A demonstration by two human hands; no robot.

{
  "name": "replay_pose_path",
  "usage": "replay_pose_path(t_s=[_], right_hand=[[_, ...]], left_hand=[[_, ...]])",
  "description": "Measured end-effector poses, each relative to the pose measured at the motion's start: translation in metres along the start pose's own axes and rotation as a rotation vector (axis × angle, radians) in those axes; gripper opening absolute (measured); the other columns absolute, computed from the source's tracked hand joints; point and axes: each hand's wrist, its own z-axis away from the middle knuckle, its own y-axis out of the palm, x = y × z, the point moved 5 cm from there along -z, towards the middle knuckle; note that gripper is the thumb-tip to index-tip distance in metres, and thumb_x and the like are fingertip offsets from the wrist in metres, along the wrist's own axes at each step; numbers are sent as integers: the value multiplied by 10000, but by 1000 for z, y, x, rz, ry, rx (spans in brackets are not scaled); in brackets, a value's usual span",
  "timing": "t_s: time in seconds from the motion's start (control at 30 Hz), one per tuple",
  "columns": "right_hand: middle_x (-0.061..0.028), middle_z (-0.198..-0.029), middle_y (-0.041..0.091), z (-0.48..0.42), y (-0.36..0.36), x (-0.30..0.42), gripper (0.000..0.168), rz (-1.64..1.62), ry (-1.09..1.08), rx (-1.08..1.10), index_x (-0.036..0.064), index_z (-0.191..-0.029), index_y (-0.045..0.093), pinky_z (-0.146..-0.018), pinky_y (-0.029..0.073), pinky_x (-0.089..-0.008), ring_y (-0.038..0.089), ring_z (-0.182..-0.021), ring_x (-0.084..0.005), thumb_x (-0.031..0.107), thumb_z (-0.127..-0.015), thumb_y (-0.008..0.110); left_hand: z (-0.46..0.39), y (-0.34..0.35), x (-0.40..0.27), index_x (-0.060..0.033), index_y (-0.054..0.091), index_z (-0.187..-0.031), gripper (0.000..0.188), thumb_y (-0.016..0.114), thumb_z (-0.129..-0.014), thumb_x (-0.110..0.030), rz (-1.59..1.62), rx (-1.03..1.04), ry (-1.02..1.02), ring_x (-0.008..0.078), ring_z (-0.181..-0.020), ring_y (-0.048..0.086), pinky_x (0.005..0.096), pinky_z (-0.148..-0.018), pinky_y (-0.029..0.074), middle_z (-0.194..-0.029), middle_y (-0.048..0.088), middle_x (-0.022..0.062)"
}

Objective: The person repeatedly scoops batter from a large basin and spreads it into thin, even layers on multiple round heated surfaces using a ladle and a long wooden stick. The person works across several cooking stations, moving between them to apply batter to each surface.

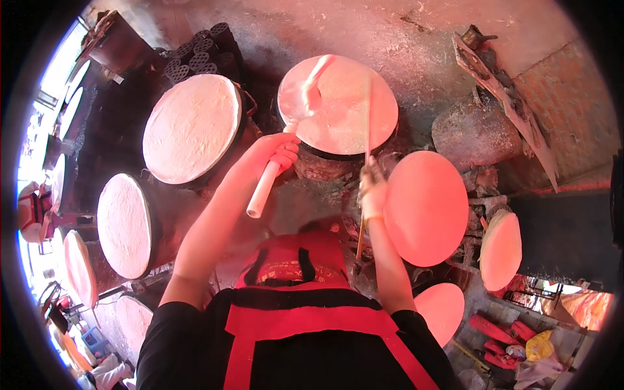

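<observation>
Before me is a round griddle (pixel 353 155) topped by a large, thin flatbread (pixel 363 107). My left hand (pixel 275 152) grips a thick, pale rod (pixel 262 192), its lower end pointing back towards me and its upper end reaching the griddle's near left edge. On the flatbread's left half lies a pale, folded strip (pixel 312 90); whether it is dough or part of a tool I cannot tell. In my right hand (pixel 373 192) is a long, thin stick (pixel 360 239). Its far part, blurred, extends over the right side of the flatbread.
Several round griddles surround me, including one bearing a pale flatbread (pixel 192 129) at left and a smooth disc (pixel 426 209) beside my right forearm. Honeycomb coal briquettes (pixel 200 58) are stacked behind. A splintered board (pixel 507 107) leans at far right. Another person (pixel 36 212) is at far left.
</observation>
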Motion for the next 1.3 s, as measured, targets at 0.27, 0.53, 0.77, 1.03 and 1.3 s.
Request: replay_pose_path(t_s=[0.27,0.53,0.77,1.03,1.3], right_hand=[[-134,-1258,592,36,-5,37,374,423,-181,187,66,-1292,537,-941,421,-274,569,-1121,-143,174,-936,576],[-157,-1310,551,107,20,9,425,499,-277,518,26,-1327,499,-955,435,-308,573,-1160,-210,144,-926,574],[-206,-912,649,133,185,64,306,587,-407,878,36,-1070,599,-733,491,-416,632,-877,-380,298,-914,574],[-165,-1067,616,188,436,74,593,1093,-1112,996,111,-1319,455,-758,534,-397,655,-869,-320,406,-831,618],[-164,-999,650,154,494,54,491,1105,-1244,1119,99,-1181,585,-777,527,-412,644,-881,-328,366,-770,609]], left_hand=[[66,-48,45,-7,467,-1065,171,498,-942,-122,67,-199,128,20,-474,360,138,-342,289,-742,452,-1],[192,-141,107,27,451,-1039,139,471,-953,-81,549,-320,306,21,-463,349,135,-341,288,-761,439,26],[274,-215,138,33,451,-1028,132,464,-953,-74,802,-246,660,38,-473,356,155,-352,305,-755,433,30],[362,-262,139,6,434,-1003,95,471,-945,-60,742,-465,1032,17,-464,317,149,-345,243,-697,391,-10],[384,-270,153,31,430,-1093,164,444,-961,-66,923,-491,1220,29,-496,314,147,-360,256,-744,375,-2]])
